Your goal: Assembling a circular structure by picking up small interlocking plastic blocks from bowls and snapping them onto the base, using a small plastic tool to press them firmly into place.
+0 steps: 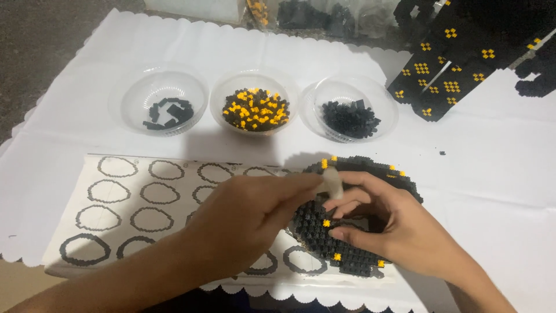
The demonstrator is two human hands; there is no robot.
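Hands seating a small piece on a round black brick model.
Left hand [249,223] reaches in with fingers pressed together, fingertips meeting a pale tool [332,184]; whether they pinch it cannot be told. Right hand [399,229] curls its fingers [347,200] over the model [347,255], steadying it directly beneath the fingertips. Judged best practice: press straight down, support the rim. Model is an open ring of black studs dotted with yellow, lying on a printed instruction sheet [116,214].

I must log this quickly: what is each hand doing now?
Left hand: fingers pinched together over the black brick ring; contents hidden.
Right hand: curled, touching the ring.
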